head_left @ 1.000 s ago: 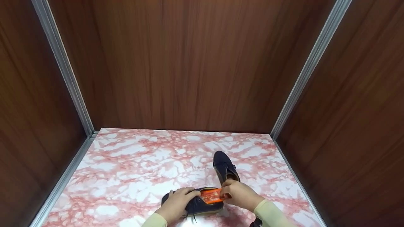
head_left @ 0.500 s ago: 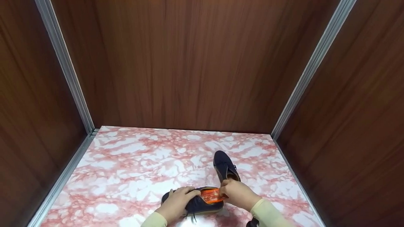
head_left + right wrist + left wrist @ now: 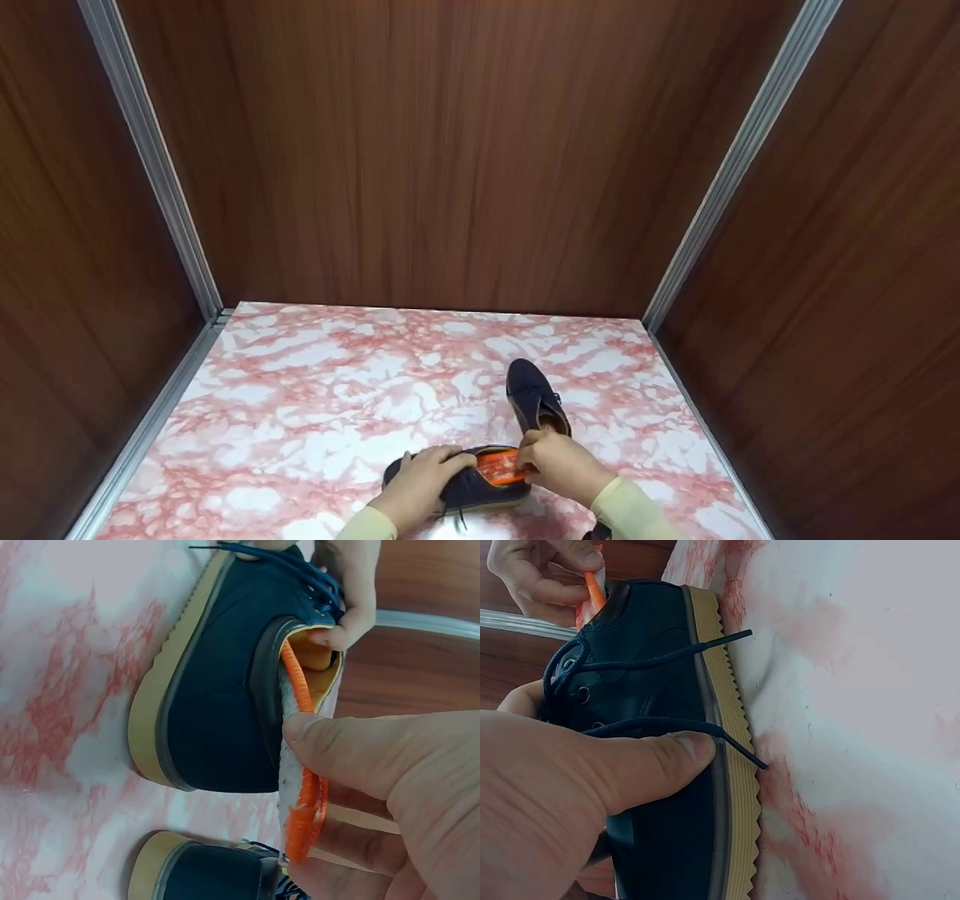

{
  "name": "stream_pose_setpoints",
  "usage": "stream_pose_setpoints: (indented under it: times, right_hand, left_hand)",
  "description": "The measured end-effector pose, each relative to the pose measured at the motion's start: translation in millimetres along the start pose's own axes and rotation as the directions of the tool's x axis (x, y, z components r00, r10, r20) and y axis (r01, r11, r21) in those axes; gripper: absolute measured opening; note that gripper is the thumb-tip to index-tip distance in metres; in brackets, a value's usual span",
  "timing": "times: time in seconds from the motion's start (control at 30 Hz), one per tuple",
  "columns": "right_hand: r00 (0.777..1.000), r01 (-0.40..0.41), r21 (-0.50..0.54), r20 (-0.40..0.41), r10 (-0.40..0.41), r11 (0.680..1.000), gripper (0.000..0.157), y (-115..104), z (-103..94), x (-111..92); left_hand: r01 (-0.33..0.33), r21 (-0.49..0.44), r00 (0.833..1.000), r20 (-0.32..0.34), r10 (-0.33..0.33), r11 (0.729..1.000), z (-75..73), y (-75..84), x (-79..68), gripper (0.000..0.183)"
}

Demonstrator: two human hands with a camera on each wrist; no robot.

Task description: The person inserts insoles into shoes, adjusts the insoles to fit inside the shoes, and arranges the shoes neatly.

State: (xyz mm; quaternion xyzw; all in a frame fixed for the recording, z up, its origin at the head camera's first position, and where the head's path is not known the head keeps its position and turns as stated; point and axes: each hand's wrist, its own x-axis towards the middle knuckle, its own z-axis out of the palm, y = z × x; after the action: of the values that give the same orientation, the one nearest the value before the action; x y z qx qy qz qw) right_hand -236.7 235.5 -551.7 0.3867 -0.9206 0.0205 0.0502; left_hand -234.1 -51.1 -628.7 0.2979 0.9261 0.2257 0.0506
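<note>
A dark navy lace-up shoe [image 3: 480,491] with a ridged tan sole lies sideways near the table's front, toe to the left. Across its front part my left hand [image 3: 424,480] grips it, the thumb pressing the side near the sole in the left wrist view. An orange insole [image 3: 498,466] with a pale underside reaches partly into the shoe's opening. My right hand [image 3: 562,463] pinches its heel end between thumb and fingers, by the shoe's heel. The insole's front end is hidden inside the shoe. Loose laces [image 3: 660,656] hang over the shoe's side.
A matching navy shoe [image 3: 531,390] stands just behind my right hand, toe pointing away. The tabletop [image 3: 315,397] has a red and white marbled pattern. Brown wood-grain panels [image 3: 450,150] with metal corner rails [image 3: 712,202] enclose the back and sides.
My right hand has moved slightly left, and the orange insole sits a little deeper in the shoe. The left hand and both shoes have stayed in place.
</note>
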Motion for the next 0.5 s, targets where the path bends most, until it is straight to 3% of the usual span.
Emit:
stream_pose_setpoints:
  times: [0.5]
  right_hand:
    - [0.995,-0.09,0.07,0.047,0.086,0.993,0.022,-2.7,1.5,0.0]
  left_hand:
    - [0.011,-0.005,1.0,0.02,-0.011,1.0,0.9,-0.6,0.7,0.091]
